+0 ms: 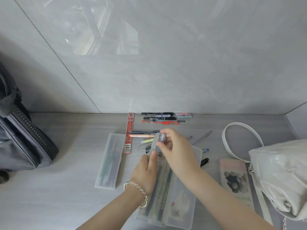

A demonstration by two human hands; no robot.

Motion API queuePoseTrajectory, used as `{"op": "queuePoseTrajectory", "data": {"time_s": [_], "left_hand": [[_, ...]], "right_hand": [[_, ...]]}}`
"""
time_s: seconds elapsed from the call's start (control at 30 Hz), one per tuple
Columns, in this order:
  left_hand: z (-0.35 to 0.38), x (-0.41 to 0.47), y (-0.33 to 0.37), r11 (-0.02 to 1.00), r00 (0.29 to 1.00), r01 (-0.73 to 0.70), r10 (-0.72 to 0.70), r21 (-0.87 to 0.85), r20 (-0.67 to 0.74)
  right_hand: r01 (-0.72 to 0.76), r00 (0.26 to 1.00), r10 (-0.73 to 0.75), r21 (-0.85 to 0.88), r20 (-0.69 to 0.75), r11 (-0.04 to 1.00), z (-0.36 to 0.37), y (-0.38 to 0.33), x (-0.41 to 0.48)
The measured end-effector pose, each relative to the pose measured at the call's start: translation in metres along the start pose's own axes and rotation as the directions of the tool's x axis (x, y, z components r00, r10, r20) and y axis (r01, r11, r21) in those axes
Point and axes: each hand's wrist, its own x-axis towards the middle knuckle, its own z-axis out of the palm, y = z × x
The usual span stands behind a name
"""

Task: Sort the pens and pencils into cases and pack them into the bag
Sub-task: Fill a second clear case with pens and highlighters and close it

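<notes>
The left hand grips the clear case while the right hand pinches a small blue pen, which should slide in flat.

Both hands at clear case, holding pen.

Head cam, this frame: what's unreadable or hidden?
- Open case contents: covered by both forearms.
- Item in right hand: fingers cover most of it.
- Shut case contents: frosted lid blurs them.
- Grey bag: cut by the left edge.
- Red packet print: too small.
</notes>
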Motion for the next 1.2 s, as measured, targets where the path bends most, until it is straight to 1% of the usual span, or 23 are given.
{"op": "queuePoseTrajectory", "data": {"time_s": [0.07,0.13,0.17,0.2,0.23,0.3,0.33,0.37,0.43,0.5,0.57,0.63,0.73,0.8,0.87,0.9,0.97,1.0,1.03,1.07,1.1,1.13,1.2], "left_hand": [[0.001,0.001,-0.001,1.000,1.000,0.012,-0.012,-0.022,-0.003],[-0.001,0.004,-0.003,0.998,0.999,0.036,-0.036,-0.058,0.005],[-0.003,0.006,-0.005,0.996,0.998,0.056,-0.055,-0.069,0.011],[-0.005,0.009,-0.005,0.994,0.997,0.073,-0.073,-0.075,0.011],[-0.010,0.012,-0.006,0.993,0.996,0.094,-0.094,-0.074,0.003],[-0.022,0.021,-0.008,0.992,0.992,0.124,-0.124,-0.016,-0.007],[-0.029,0.027,-0.010,0.992,0.992,0.125,-0.125,0.035,0.003],[-0.037,0.033,-0.015,0.988,0.992,0.125,-0.127,0.089,0.022],[-0.051,0.041,-0.024,0.973,0.990,0.116,-0.130,0.200,0.056],[-0.064,0.046,-0.034,0.954,0.987,0.129,-0.149,0.271,0.053],[-0.072,0.049,-0.040,0.940,0.987,0.145,-0.161,0.309,0.026],[-0.076,0.051,-0.043,0.933,0.985,0.162,-0.175,0.322,0.011],[-0.078,0.052,-0.044,0.934,0.981,0.186,-0.196,0.305,0.002],[-0.077,0.052,-0.045,0.935,0.981,0.183,-0.192,0.305,0.000],[-0.075,0.053,-0.046,0.938,0.981,0.182,-0.193,0.293,0.009],[-0.074,0.053,-0.046,0.942,0.980,0.184,-0.196,0.281,0.017],[-0.071,0.053,-0.042,0.949,0.978,0.198,-0.209,0.247,0.019],[-0.069,0.052,-0.040,0.954,0.977,0.205,-0.214,0.217,0.020],[-0.066,0.052,-0.038,0.961,0.976,0.207,-0.215,0.184,0.022],[-0.063,0.051,-0.035,0.967,0.977,0.205,-0.210,0.149,0.024],[-0.060,0.049,-0.031,0.973,0.979,0.198,-0.202,0.120,0.023],[-0.057,0.047,-0.027,0.977,0.982,0.186,-0.189,0.100,0.018],[-0.048,0.045,-0.021,0.986,0.990,0.143,-0.144,0.084,0.000]], "right_hand": [[0.118,0.985,-0.140,-0.196,-0.098,0.973,0.002,0.005,0.001],[0.212,0.956,-0.267,-0.346,-0.121,0.914,0.007,0.011,0.003],[0.253,0.947,-0.306,-0.361,-0.098,0.898,0.009,0.014,0.005],[0.285,0.946,-0.319,-0.325,-0.056,0.902,0.009,0.015,0.010],[0.296,0.950,-0.310,-0.249,-0.020,0.922,0.008,0.014,0.016],[0.249,0.968,-0.250,-0.077,0.004,0.965,0.006,0.011,0.033],[0.212,0.977,-0.212,-0.046,0.005,0.976,0.006,0.011,0.044],[0.176,0.984,-0.174,-0.059,0.038,0.983,0.007,0.013,0.057],[0.125,0.974,-0.089,-0.169,0.207,0.978,0.014,0.019,0.078],[0.167,0.911,-0.048,-0.261,0.409,0.951,0.027,0.027,0.092],[0.239,0.838,-0.025,-0.325,0.545,0.915,0.045,0.033,0.098],[0.300,0.796,0.006,-0.402,0.605,0.865,0.061,0.038,0.101],[0.423,0.777,0.006,-0.530,0.629,0.735,0.077,0.041,0.107],[0.492,0.759,-0.005,-0.568,0.651,0.660,0.079,0.041,0.108],[0.520,0.755,-0.036,-0.564,0.655,0.642,0.074,0.040,0.107],[0.503,0.776,-0.066,-0.552,0.627,0.665,0.069,0.041,0.106],[0.381,0.871,-0.130,-0.484,0.474,0.788,0.055,0.038,0.104],[0.286,0.925,-0.143,-0.395,0.353,0.873,0.048,0.033,0.102],[0.196,0.964,-0.140,-0.249,0.226,0.948,0.041,0.025,0.099],[0.125,0.987,-0.117,-0.069,0.111,0.990,0.035,0.016,0.094],[0.076,0.996,-0.081,0.109,0.035,0.991,0.029,0.006,0.086],[0.045,0.999,-0.047,0.244,0.002,0.969,0.024,-0.003,0.076],[-0.014,0.999,-0.001,0.383,0.038,0.924,0.021,-0.015,0.054]]}}
